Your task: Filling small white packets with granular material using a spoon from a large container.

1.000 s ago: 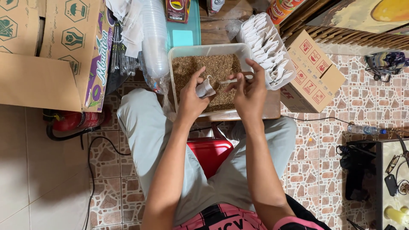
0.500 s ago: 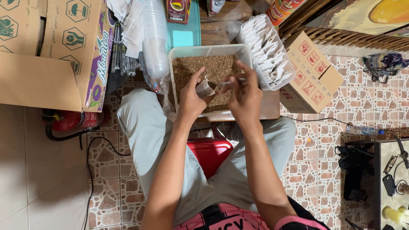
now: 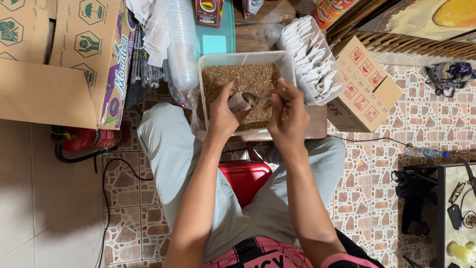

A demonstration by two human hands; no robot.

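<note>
My left hand (image 3: pixel 224 115) holds a small paper sachet (image 3: pixel 238 102) with its mouth turned to the right. My right hand (image 3: pixel 288 115) grips a metal spoon (image 3: pixel 254 98) whose bowl sits at the sachet's mouth. Both hands hover over a clear plastic tub (image 3: pixel 288 58) filled with brown granular material (image 3: pixel 245 79). The tub rests on a small wooden stand in front of my knees.
A clear bin of white sachets (image 3: pixel 311 59) leans against the tub's right side, with a cardboard box (image 3: pixel 364 87) beyond it. A stack of clear cups (image 3: pixel 182 44) and large cartons (image 3: pixel 94 54) stand on the left. I sit on a red stool (image 3: pixel 245 179).
Both hands have shifted slightly, and the spoon's bowl now sits at the sachet's mouth. The sachet has tilted a little in my left hand.
</note>
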